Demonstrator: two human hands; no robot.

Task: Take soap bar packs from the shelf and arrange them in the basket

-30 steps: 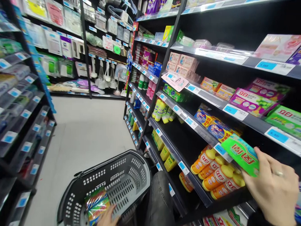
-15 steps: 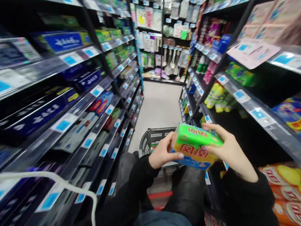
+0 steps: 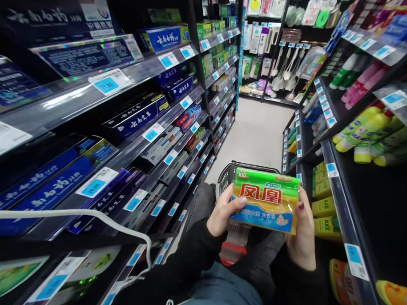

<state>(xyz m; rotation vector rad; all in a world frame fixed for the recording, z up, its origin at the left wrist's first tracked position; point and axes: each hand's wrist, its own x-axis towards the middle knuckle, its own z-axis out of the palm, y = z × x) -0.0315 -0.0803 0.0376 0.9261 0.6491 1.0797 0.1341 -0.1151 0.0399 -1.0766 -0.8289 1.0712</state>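
A pack of laundry soap (image 3: 265,200) in a green, yellow and blue wrapper with red characters is held up in front of my lap, its printed face toward me. My left hand (image 3: 223,211) grips its left end, thumb across the front. Around the right end, my right hand (image 3: 302,229) is closed, with the thumb at the edge; most of its fingers are behind the pack. Below and behind the soap is a dark shopping basket (image 3: 226,176), largely covered by the pack and my hands.
On the left, a shelf (image 3: 75,97) carries boxed toothpaste (image 3: 134,116). At right, another shelf (image 3: 346,219) holds yellow-green bottles (image 3: 371,131) and yellow packs (image 3: 325,205). Pale floor (image 3: 254,123) runs to a back rack with hanging utensils (image 3: 288,68). A white cable (image 3: 121,225) crosses lower left.
The soap pack has turned from a tilt to face me squarely. My right hand has shifted from its top and front to its right end. The view has swung left.
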